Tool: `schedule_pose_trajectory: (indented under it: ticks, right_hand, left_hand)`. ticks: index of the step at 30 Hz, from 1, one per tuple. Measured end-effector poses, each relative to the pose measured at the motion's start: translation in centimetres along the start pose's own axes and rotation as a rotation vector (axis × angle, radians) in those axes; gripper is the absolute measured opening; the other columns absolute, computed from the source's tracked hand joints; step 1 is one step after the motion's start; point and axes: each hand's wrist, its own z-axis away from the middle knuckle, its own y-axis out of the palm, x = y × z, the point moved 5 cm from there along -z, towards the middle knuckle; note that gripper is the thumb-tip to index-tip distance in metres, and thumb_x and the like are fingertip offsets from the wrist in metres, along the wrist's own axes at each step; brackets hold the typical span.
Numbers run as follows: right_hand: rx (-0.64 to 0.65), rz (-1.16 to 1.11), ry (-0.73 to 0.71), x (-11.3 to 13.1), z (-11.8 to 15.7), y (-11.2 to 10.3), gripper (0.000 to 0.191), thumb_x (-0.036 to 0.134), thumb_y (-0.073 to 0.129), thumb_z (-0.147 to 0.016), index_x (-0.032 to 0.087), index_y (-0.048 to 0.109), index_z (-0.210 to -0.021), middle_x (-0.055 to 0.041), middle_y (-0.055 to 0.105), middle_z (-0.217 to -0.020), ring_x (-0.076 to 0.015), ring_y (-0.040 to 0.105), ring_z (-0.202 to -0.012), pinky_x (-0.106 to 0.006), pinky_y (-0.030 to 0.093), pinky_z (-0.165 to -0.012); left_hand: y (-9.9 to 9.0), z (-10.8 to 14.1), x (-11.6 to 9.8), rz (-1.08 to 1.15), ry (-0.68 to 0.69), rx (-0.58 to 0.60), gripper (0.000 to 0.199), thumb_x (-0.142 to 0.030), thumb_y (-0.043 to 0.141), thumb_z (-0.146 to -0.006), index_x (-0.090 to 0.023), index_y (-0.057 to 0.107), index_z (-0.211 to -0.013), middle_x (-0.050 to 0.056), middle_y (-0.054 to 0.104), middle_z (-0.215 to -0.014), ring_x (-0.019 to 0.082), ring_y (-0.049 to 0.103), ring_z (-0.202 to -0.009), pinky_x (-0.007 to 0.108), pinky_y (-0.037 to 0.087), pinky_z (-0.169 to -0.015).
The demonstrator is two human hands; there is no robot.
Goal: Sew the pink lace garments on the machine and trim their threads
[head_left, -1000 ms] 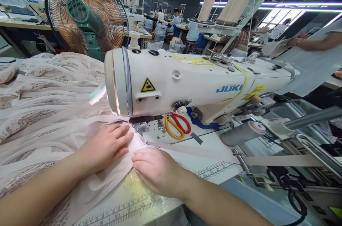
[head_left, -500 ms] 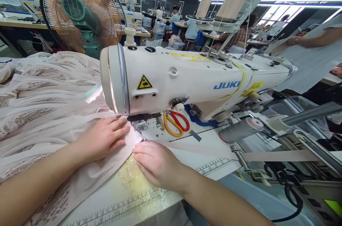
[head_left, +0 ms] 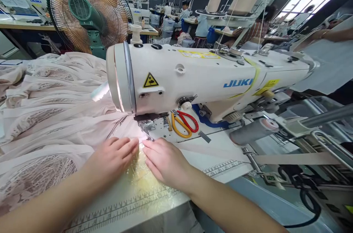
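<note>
Pale pink fabric (head_left: 91, 124) with lace panels runs up under the head of a white sewing machine (head_left: 165, 78). My left hand (head_left: 117, 156) is closed at the fabric's near edge, thumb hidden, fingertips just short of my right hand. Close in front of the needle area, my right hand (head_left: 165, 161) pinches the fabric edge beside a small metal folder (head_left: 147, 133). A pale strip (head_left: 295, 158) stretches from the right across the bed toward that folder. The needle is hidden behind the machine head.
Scissors (head_left: 176, 130) with red and yellow handles lie on the machine bed. Printed rulers (head_left: 124, 209) cross the table's front. A green fan (head_left: 85, 12) stands behind the fabric. A grey roll (head_left: 253, 131) and metal rods are at right. Other people work in the background.
My left hand has come off the flat fabric near the machine head, moving toward me and right, beside my right hand. The right hand has barely moved. The view has shifted slightly.
</note>
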Motion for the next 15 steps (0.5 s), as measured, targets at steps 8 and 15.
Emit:
schedule_pose_trajectory:
  ticks: [8,15]
  right_hand:
    - [0.057,-0.012,0.026,-0.3,-0.1,0.3,0.022,0.021,0.05,-0.089,0.012,0.065,-0.102,-0.0082,0.064,-0.121,-0.0223,0.052,-0.083,-0.036,0.05,-0.074]
    - [0.025,-0.028,0.018,-0.4,-0.2,0.4,0.019,0.019,0.048,-0.089,0.013,0.064,-0.097,-0.011,0.065,-0.113,-0.0215,0.053,-0.083,-0.035,0.05,-0.075]
  left_hand:
    - [0.8,-0.1,3.1,0.04,0.003,-0.018,0.038,-0.016,0.028,-0.1,-0.016,0.061,-0.118,0.005,0.066,-0.121,0.022,0.058,-0.105,0.037,0.045,-0.085]
    - [1.2,-0.5,3.9,0.053,-0.003,0.05,0.037,-0.015,0.032,-0.097,-0.016,0.062,-0.119,0.008,0.06,-0.13,0.026,0.055,-0.112,0.043,0.045,-0.09]
